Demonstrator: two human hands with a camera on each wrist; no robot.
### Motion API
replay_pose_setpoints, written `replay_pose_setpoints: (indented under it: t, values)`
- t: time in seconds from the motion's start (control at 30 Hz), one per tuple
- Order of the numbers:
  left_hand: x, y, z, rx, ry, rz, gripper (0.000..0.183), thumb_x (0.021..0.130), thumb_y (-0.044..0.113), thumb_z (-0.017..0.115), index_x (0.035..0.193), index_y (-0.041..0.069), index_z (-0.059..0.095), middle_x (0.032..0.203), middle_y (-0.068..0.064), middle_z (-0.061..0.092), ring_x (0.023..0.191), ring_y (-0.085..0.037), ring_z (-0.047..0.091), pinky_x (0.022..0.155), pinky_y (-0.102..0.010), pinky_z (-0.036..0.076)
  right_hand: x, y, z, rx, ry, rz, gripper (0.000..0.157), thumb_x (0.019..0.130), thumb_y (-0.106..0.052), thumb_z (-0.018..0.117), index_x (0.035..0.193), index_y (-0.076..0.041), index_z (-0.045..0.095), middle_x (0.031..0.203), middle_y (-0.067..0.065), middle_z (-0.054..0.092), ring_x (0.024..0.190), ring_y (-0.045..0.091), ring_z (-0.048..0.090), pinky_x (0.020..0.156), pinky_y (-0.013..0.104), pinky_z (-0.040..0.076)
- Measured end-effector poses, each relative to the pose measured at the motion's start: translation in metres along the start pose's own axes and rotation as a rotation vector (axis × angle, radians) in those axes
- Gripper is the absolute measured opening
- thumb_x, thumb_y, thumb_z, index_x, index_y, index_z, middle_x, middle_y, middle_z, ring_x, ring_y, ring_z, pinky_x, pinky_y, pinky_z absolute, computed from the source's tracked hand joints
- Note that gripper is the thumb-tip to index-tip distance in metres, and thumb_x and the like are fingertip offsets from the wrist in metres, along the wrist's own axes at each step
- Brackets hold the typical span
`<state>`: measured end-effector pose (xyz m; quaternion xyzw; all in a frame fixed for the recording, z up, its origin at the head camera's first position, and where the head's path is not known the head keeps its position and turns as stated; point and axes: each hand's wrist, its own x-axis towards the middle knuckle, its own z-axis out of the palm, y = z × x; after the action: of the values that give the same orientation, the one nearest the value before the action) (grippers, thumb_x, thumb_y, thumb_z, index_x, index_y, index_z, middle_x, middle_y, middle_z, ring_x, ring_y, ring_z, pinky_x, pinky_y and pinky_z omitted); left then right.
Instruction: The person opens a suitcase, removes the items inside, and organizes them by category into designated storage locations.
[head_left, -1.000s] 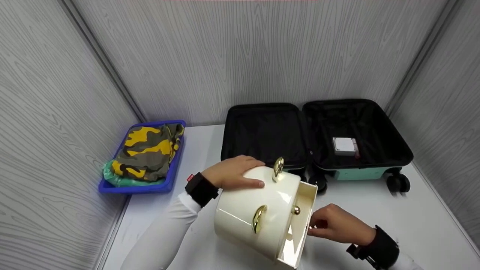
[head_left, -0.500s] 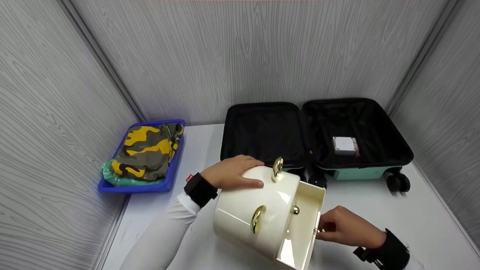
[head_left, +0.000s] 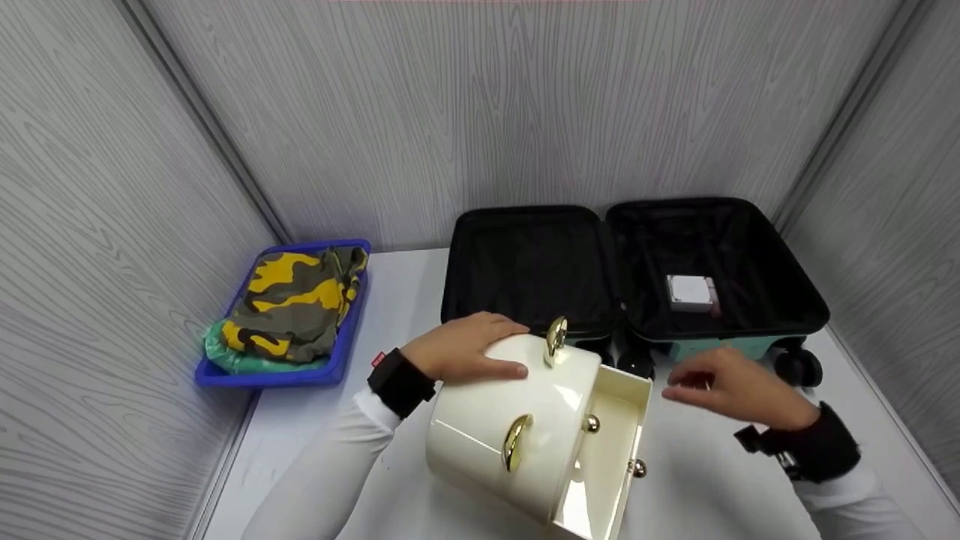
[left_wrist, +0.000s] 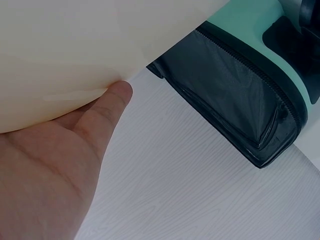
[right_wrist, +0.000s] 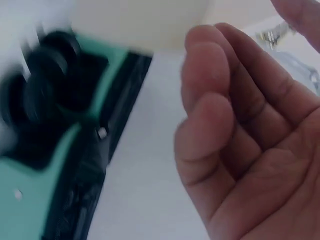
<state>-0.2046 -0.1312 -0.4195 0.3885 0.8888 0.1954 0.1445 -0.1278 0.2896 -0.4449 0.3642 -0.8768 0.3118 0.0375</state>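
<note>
A glossy cream storage box (head_left: 480, 427) with gold handles stands near the front of the table. Its drawer (head_left: 611, 435) is pulled out to the right and has a gold knob (head_left: 640, 469) on its front. My left hand (head_left: 469, 349) rests on top of the box, thumb extended along its surface; its other fingers are partly hidden. My right hand (head_left: 739, 386) hovers to the right of the drawer, apart from it. In the right wrist view its fingers (right_wrist: 205, 125) are loosely bent and hold nothing.
An open suitcase (head_left: 529, 262) with a black lining lies at the back; a small white box (head_left: 690, 291) sits in its right half. A blue tray (head_left: 337, 367) at left holds folded camouflage cloth (head_left: 292, 300) and something green (head_left: 221, 349). Wood-grain panels surround the table.
The drawer has slid further out to the right. My right hand has let go of the knob and moved up and right. My left hand has stayed on the box.
</note>
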Motion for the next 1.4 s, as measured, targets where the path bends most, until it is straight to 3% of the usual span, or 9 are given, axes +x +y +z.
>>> replay_pose_setpoints:
  t: [0.2, 0.4, 0.73, 0.93, 1.1, 1.23, 1.4]
  values:
    - [0.000, -0.002, 0.001, -0.010, 0.011, 0.004, 0.079, 0.099, 0.070, 0.063, 0.161, 0.022, 0.055, 0.160, -0.006, 0.058, 0.152, -0.028, 0.050, 0.126, -0.052, 0.041, 0.041, 0.033, -0.039, -0.105, 0.082, 0.109, 0.014, 0.094, -0.013, 0.086, 0.083, -0.019, 0.080, 0.072, -0.015, 0.069, 0.061, -0.004, 0.054, 0.056, 0.017, 0.048]
    - [0.002, -0.001, 0.002, -0.004, 0.010, 0.013, 0.079, 0.098, 0.070, 0.064, 0.160, 0.023, 0.055, 0.159, -0.007, 0.059, 0.151, -0.027, 0.051, 0.125, -0.050, 0.042, 0.079, 0.064, -0.065, -0.215, 0.138, 0.204, 0.019, 0.099, -0.023, 0.082, 0.083, -0.014, 0.081, 0.073, -0.004, 0.073, 0.057, -0.002, 0.056, 0.060, 0.018, 0.049]
    - [-0.001, 0.006, 0.007, 0.003, 0.008, 0.029, 0.077, 0.099, 0.071, 0.063, 0.160, 0.024, 0.056, 0.158, -0.005, 0.060, 0.151, -0.026, 0.052, 0.124, -0.050, 0.043, 0.116, 0.110, -0.071, -0.230, 0.193, 0.378, 0.038, 0.106, -0.033, 0.073, 0.078, -0.007, 0.079, 0.069, 0.006, 0.069, 0.058, 0.013, 0.054, 0.059, 0.025, 0.042]
    - [-0.008, 0.009, 0.011, 0.002, 0.013, 0.022, 0.078, 0.098, 0.070, 0.064, 0.160, 0.023, 0.055, 0.159, -0.006, 0.059, 0.151, -0.026, 0.051, 0.125, -0.048, 0.042, 0.120, 0.138, -0.064, -0.234, 0.255, 0.435, 0.042, 0.106, -0.036, 0.072, 0.089, 0.000, 0.083, 0.080, 0.016, 0.077, 0.063, 0.015, 0.058, 0.062, 0.028, 0.043]
    - [-0.015, 0.014, 0.013, -0.002, 0.007, 0.019, 0.079, 0.098, 0.070, 0.065, 0.160, 0.023, 0.055, 0.158, -0.007, 0.059, 0.151, -0.026, 0.051, 0.125, -0.048, 0.043, 0.112, 0.160, -0.051, -0.226, 0.276, 0.497, 0.041, 0.104, -0.035, 0.074, 0.097, 0.005, 0.082, 0.091, 0.025, 0.079, 0.073, 0.031, 0.068, 0.068, 0.038, 0.049]
    - [-0.018, 0.017, 0.013, 0.002, 0.005, 0.014, 0.079, 0.098, 0.070, 0.065, 0.161, 0.024, 0.054, 0.158, -0.005, 0.059, 0.150, -0.024, 0.052, 0.124, -0.047, 0.044, 0.103, 0.175, -0.042, -0.187, 0.229, 0.589, 0.045, 0.104, -0.035, 0.074, 0.116, 0.008, 0.077, 0.112, 0.033, 0.075, 0.097, 0.047, 0.071, 0.084, 0.057, 0.055]
    - [-0.019, 0.019, 0.014, -0.002, 0.002, 0.014, 0.078, 0.098, 0.071, 0.065, 0.160, 0.025, 0.055, 0.158, -0.004, 0.059, 0.150, -0.023, 0.051, 0.123, -0.046, 0.044, 0.091, 0.195, -0.033, -0.148, 0.079, 0.666, 0.063, 0.104, -0.033, 0.072, 0.145, 0.013, 0.057, 0.139, 0.041, 0.060, 0.126, 0.058, 0.059, 0.106, 0.070, 0.047]
